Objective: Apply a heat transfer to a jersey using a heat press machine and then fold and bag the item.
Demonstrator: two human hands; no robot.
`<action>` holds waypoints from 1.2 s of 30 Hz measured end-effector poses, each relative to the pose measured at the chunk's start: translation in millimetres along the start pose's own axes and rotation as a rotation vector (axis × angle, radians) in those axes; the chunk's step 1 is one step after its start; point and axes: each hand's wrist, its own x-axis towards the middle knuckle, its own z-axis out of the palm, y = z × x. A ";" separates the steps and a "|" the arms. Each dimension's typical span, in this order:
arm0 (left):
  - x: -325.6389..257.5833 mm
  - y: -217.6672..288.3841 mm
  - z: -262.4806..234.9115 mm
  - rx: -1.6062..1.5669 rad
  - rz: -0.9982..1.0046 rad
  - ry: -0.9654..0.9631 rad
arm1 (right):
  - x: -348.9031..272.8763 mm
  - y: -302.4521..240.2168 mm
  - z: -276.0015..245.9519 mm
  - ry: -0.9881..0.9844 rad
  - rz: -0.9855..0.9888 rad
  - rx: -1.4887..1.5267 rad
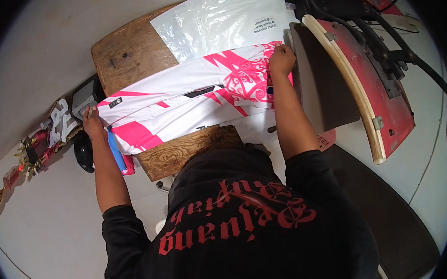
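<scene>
A white jersey (174,99) with pink patterns lies stretched lengthwise across a wooden table, partly folded, its ornate pink end at the right. My left hand (92,121) is closed on its left end, with the fingertips at the upper corner. At the far right corner my right hand (282,60) pinches the patterned edge. Blue and pink cloth (116,151) hangs below the jersey's left end, beside my left forearm. Just beyond the jersey lies a clear-and-white plastic bag (220,23) with small dark print.
Bare wood of the table (129,53) shows behind and in front of the jersey. A large red machine panel (381,92) with a pale edge and black arms stands close on the right. Gold-and-red trophies (37,150) and a dark box (87,97) sit at the left.
</scene>
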 end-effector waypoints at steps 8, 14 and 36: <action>-24.0 8.1 34.1 0.117 0.010 -0.044 | -4.2 -4.3 -2.7 -0.036 -0.031 0.072; -37.0 17.9 28.9 0.383 0.360 0.064 | -65.5 -26.7 -26.9 -0.080 -0.316 -0.200; -305.1 28.0 227.9 0.485 -0.070 -0.855 | -137.9 63.5 -99.1 -0.062 -0.494 -0.105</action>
